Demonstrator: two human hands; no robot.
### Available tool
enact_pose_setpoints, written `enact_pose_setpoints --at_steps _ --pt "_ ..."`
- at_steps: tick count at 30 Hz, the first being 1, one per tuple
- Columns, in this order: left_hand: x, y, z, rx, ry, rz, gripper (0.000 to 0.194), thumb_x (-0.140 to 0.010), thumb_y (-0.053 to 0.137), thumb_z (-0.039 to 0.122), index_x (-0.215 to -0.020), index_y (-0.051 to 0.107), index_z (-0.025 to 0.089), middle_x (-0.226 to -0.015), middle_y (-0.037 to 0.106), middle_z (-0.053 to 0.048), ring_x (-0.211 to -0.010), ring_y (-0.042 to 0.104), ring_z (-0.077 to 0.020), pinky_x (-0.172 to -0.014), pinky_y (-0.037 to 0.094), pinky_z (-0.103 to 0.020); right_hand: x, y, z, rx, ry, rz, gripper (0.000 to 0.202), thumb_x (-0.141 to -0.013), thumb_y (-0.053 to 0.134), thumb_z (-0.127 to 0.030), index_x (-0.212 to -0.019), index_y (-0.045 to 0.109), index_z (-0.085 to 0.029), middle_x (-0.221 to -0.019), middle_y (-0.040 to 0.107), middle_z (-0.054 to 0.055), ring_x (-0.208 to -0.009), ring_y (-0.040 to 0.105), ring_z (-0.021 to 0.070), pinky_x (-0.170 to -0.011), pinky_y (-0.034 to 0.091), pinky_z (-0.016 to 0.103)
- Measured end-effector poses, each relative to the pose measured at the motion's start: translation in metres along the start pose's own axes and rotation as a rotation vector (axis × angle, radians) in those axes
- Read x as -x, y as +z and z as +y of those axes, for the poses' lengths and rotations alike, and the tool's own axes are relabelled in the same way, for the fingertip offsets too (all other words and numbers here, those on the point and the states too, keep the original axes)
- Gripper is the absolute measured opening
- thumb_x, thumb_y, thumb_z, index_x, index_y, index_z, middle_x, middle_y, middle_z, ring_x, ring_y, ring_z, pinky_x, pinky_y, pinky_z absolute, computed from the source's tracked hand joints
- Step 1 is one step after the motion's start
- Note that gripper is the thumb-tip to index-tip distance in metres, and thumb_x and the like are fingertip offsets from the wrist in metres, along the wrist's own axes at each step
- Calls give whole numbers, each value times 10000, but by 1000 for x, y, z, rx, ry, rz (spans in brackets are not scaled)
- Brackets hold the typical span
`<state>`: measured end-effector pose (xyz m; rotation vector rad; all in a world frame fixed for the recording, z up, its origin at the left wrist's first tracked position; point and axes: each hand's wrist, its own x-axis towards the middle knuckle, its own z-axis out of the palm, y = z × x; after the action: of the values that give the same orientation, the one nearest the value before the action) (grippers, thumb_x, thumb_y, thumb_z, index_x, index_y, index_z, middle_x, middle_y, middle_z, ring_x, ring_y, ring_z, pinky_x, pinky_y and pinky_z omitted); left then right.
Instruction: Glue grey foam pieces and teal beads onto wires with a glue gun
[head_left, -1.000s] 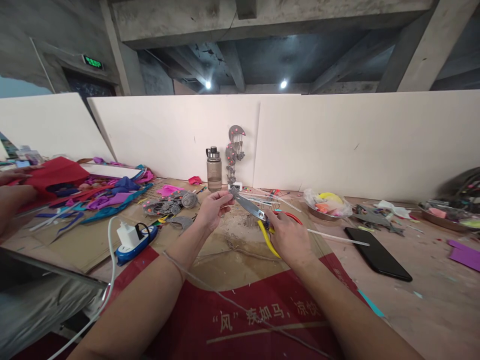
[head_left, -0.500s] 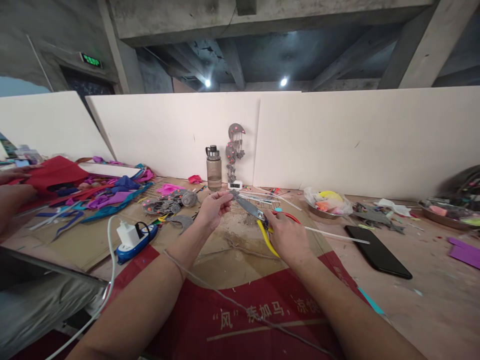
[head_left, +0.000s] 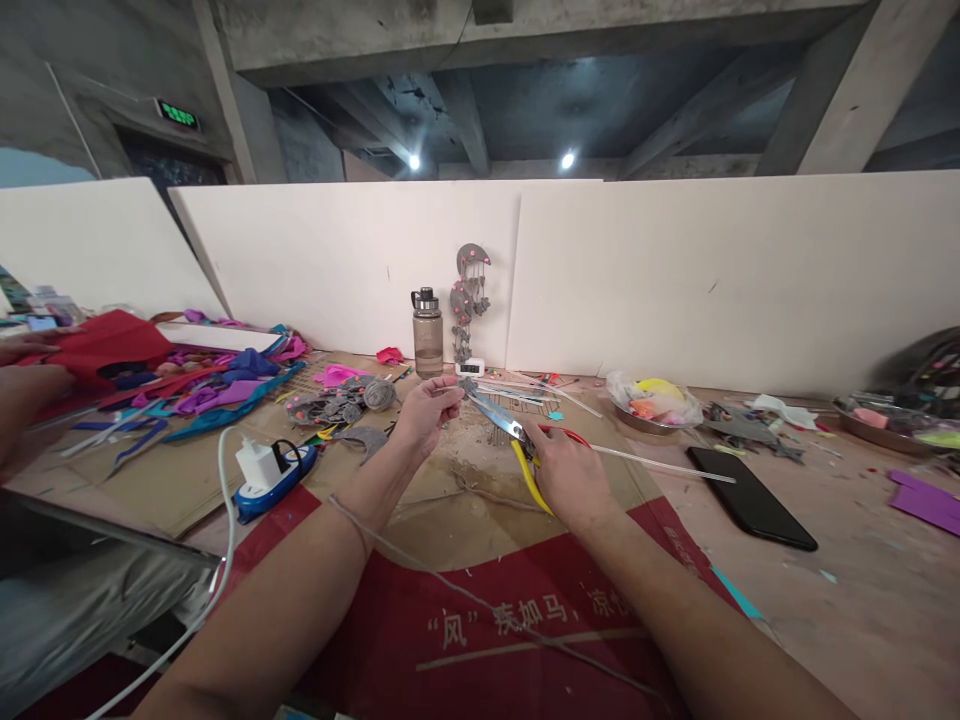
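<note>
My left hand [head_left: 424, 418] is closed in a pinch over the cardboard, at a small grey piece of felt [head_left: 468, 384]. Part of that piece is hidden by my fingertips and the blades. Wrapped around the handles of a pair of scissors [head_left: 493, 410], one red and one yellow, is my right hand [head_left: 571, 472]. The blades point left, their tips at the grey piece close to my left fingers. A strand of grey yarn [head_left: 450, 583] crosses my left forearm and trails over the printed cardboard [head_left: 525, 560].
Behind stand a water bottle [head_left: 428, 335], a small digital clock [head_left: 470, 368] and a grey hanging ornament [head_left: 471, 258]. To the left lie grey felt pieces [head_left: 330, 405] and a blue power strip [head_left: 276, 485]. A phone [head_left: 750, 500] lies right. Another person's hand [head_left: 30, 345] holds red cloth.
The scissor blades have turned slightly and catch more light, with my right hand shifted a little left. My left hand keeps its pinch. The whole view has moved slightly.
</note>
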<state>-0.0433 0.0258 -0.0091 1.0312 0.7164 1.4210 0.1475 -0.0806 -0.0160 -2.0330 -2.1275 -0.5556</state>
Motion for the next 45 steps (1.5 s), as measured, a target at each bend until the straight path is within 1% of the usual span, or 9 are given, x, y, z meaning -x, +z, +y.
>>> enact_pose_setpoints --at_steps 7,13,19,24,27,30,35,42,45 --pt "-4 -4 -3 30 -60 -21 413 -494 850 186 -827 613 128 -601 602 27 -491 516 -57 -505 419 -190 0 4 1 4 -19 28 407 -878 431 -157 -1271 477 -256 -920 677 69 -758 669 215 -578 381 266" --pt "-3 -3 -2 58 -105 1 334 -528 848 191 -783 643 125 -616 609 12 -520 541 -62 -512 441 -187 2 -2 2 -19 -24 35 307 -872 418 -161 -1133 556 -248 -876 703 63 -746 673 216 -567 345 260" --pt "-3 -2 -1 46 -108 18 314 -545 847 219 -771 652 122 -602 591 11 -528 537 -66 -512 440 -190 0 -1 3 -202 28 10 262 -899 436 -245 -1094 607 -284 -824 718 37 -757 664 205 -588 325 260" --pt "-3 -3 1 -12 -41 44 379 -497 872 297 -746 643 126 -591 577 20 -527 520 -64 -510 418 -190 -2 0 5 -348 23 47 261 -897 467 -260 -1118 605 -290 -889 722 19 -817 654 180 -622 340 248" --pt "-2 -2 2 -44 -3 48 420 -475 881 348 -752 647 135 -603 576 26 -529 509 -60 -514 408 -191 -1 -2 6 -287 23 69 287 -888 472 -239 -1139 591 -309 -963 715 7 -827 656 178 -608 340 248" --pt "0 -1 2 -86 21 49 424 -480 876 385 -742 650 140 -611 580 21 -533 507 -62 -519 403 -194 0 -3 5 -187 26 87 307 -912 451 -280 -1195 561 -328 -1010 702 11 -792 660 182 -589 348 257" --pt "3 0 4 -129 55 37 408 -511 863 395 -750 651 141 -636 603 5 -560 539 -77 -553 418 -210 1 -5 3 -66 14 69 296 -918 452 -250 -1192 551 -299 -1008 682 43 -841 664 181 -584 369 258" --pt "6 2 5 -145 58 38 415 -530 858 400 -762 636 138 -654 619 0 -574 561 -87 -580 435 -229 0 -6 3 -53 -17 63 377 -893 453 -190 -1258 500 -272 -1044 640 73 -888 637 192 -616 377 258" --pt "6 2 5 -167 79 48 425 -528 860 408 -760 628 138 -643 624 0 -568 564 -92 -580 436 -234 1 -7 3 -55 -12 57 379 -880 445 -166 -1238 504 -274 -1025 640 65 -858 637 187 -608 366 256"
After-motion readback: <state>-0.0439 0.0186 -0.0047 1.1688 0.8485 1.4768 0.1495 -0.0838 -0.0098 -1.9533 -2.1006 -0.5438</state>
